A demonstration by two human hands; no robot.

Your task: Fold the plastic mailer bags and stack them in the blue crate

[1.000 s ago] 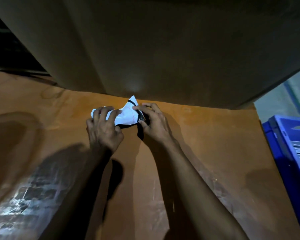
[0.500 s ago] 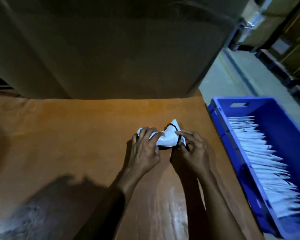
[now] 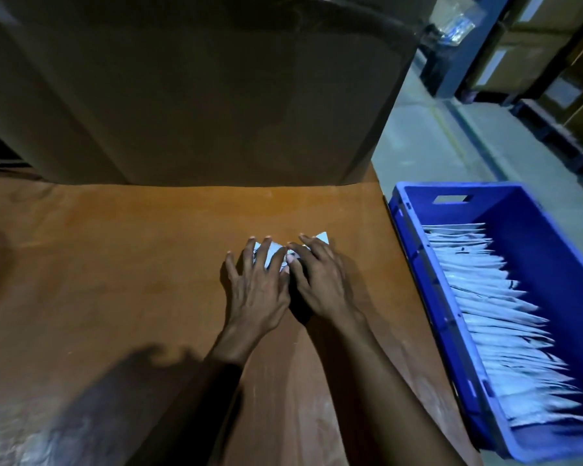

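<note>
A small white plastic mailer bag (image 3: pixel 272 254) lies on the brown table (image 3: pixel 132 264), mostly hidden under both hands. My left hand (image 3: pixel 258 287) lies flat on its left part with fingers spread and straight. My right hand (image 3: pixel 318 280) presses its right part with straight fingers; a white corner sticks out past the fingertips. The blue crate (image 3: pixel 525 210) stands to the right of the table, below its edge. A row of folded white mailer bags (image 3: pixel 498 314) fills the crate from far end to near end.
A large cardboard box (image 3: pixel 199 95) stands on the table right behind the hands. Grey floor (image 3: pixel 435 142) and dark shelving with boxes (image 3: pixel 535 55) lie at the upper right. The table's right edge runs next to the crate.
Both hands held the bag bunched and raised before; now they lie flat and press it onto the table. The view has swung right, so the crate shows fully.
</note>
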